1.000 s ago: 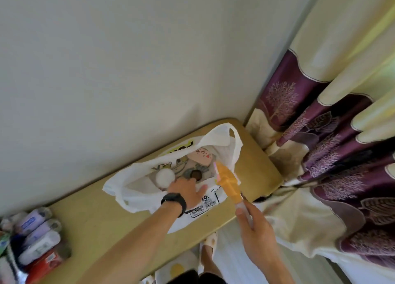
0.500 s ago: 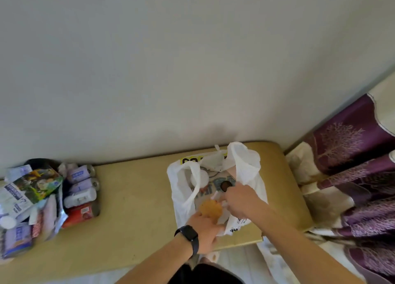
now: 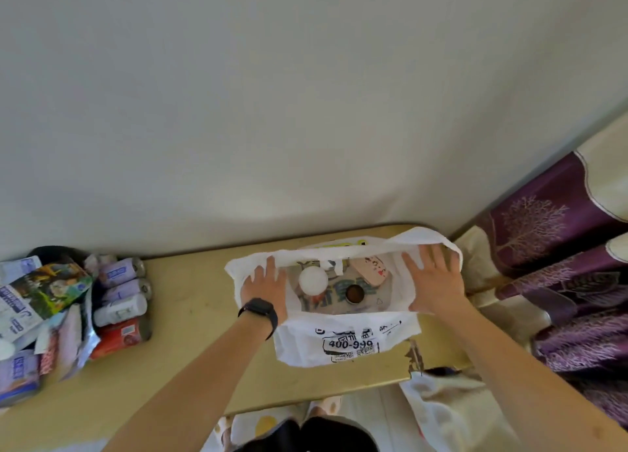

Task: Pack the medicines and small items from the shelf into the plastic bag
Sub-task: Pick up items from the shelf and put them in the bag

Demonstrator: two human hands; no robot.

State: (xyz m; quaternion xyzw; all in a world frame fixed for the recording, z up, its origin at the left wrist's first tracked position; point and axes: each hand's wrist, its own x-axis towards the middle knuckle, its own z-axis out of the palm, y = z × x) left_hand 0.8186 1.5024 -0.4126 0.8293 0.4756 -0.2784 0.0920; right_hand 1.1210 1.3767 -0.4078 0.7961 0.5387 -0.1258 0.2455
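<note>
White plastic bag (image 3: 343, 343) — mouth wide, black print.

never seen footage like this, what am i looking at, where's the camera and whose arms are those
There is no machine here. A person wears a wide-angle camera on the head, so this single view looks down along their own arms. The left hand, with a black watch on its wrist, and the right hand lie with straight fingers on the two ends of a white plastic bag, spreading its mouth. Neither hand grips anything. The bag sits on a yellowish shelf against the wall. Inside it you can see a white round thing, a brown round thing and a pink item. At the shelf's left end lies a pile of medicine bottles and packets, not yet packed. A purple curtain hangs on the right.
</note>
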